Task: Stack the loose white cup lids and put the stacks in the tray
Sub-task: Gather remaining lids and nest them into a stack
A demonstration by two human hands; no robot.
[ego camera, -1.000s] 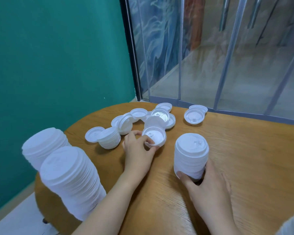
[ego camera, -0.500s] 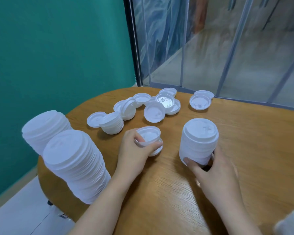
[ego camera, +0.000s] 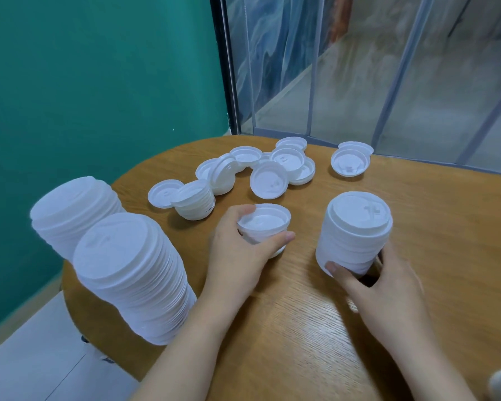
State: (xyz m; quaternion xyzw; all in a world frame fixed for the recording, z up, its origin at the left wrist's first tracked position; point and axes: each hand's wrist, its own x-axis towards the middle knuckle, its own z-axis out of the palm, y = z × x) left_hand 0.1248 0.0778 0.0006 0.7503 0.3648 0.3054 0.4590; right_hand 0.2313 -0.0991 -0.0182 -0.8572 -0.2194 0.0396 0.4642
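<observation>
- 2 bare hands work on the round wooden table (ego camera: 315,328): the left hand (ego camera: 237,253) pinches a small nest of upturned white plastic cup lids (ego camera: 263,225), seemingly to add it to a stack.
- Right hand (ego camera: 385,282) grips the base of the medium white lid stack (ego camera: 355,235), steadying it upright.
- Loose white lids (ego camera: 268,179) lie beyond both hands; 2 tall finished lid stacks (ego camera: 133,273) stand left.
- No tray is visible.

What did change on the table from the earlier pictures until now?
The left hand took a few upturned lids from the loose pile and drew them toward the person, gripping them beside the stack. The right hand keeps holding that stack's base. The two tall stacks and the small stack stayed put.
</observation>
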